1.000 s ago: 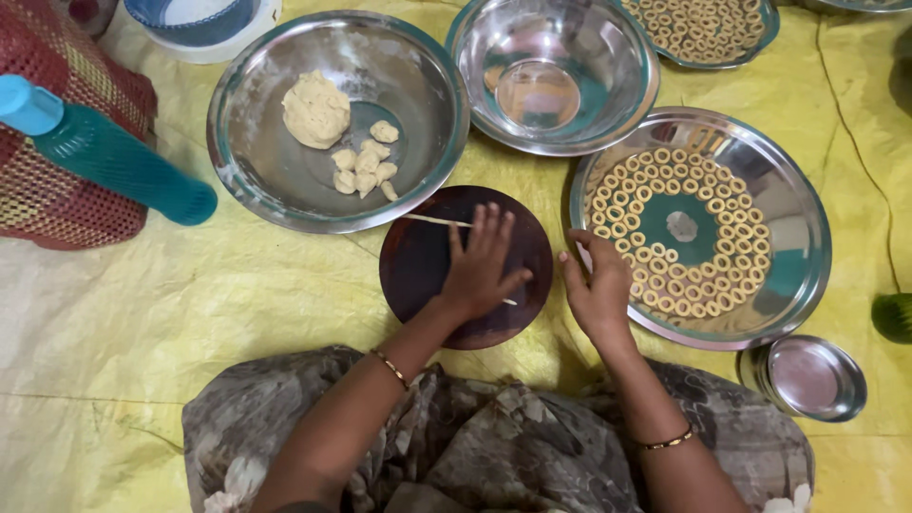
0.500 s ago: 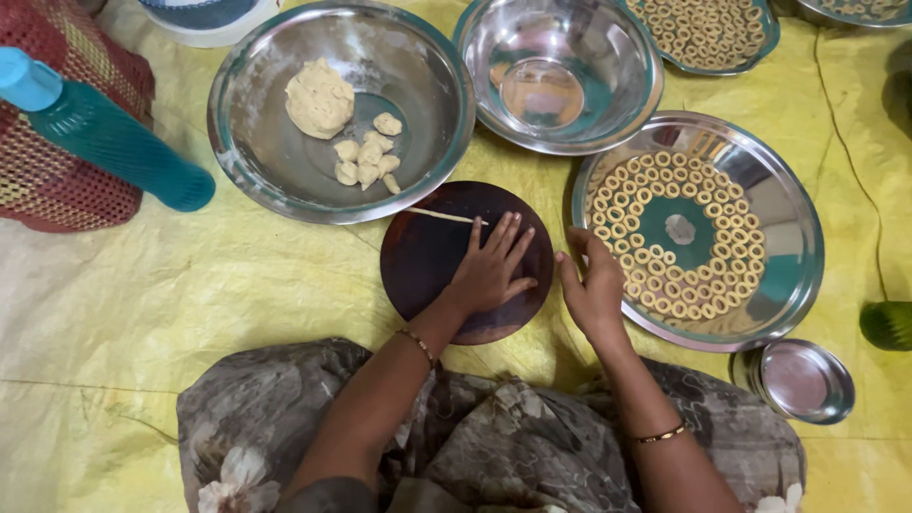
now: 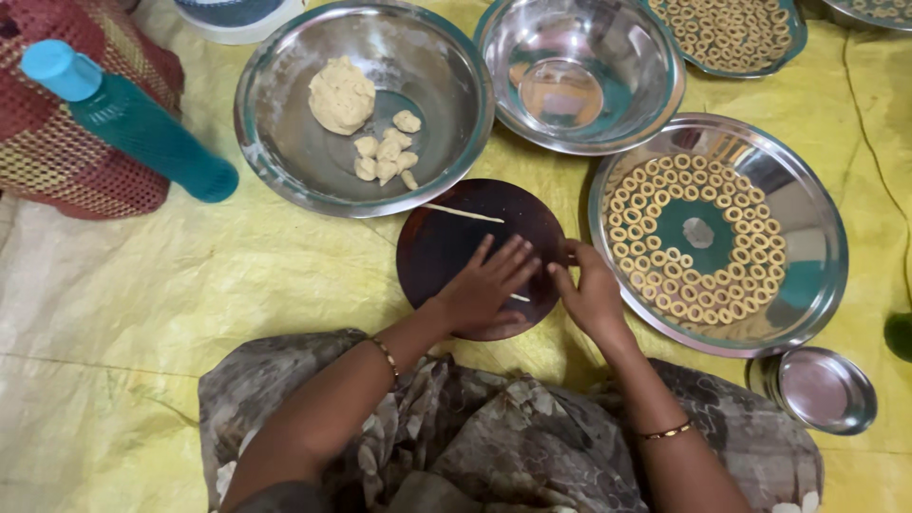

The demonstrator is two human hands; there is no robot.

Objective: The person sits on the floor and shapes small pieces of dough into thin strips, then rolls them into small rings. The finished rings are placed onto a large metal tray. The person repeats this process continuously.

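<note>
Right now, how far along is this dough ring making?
Done: the round steel plate is nearly ringed full. In hand: the left hand presses a thin dough strand on the dark round board, the right hand beside it. Left: the dough lump and small pieces in the steel bowl.

dough strand | thin, pale, lying flat | far edge of round dark board

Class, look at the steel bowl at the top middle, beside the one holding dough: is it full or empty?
Empty. The steel bowl shows only its bare, shiny base and reflections, unlike the neighbouring bowl with dough.
</note>
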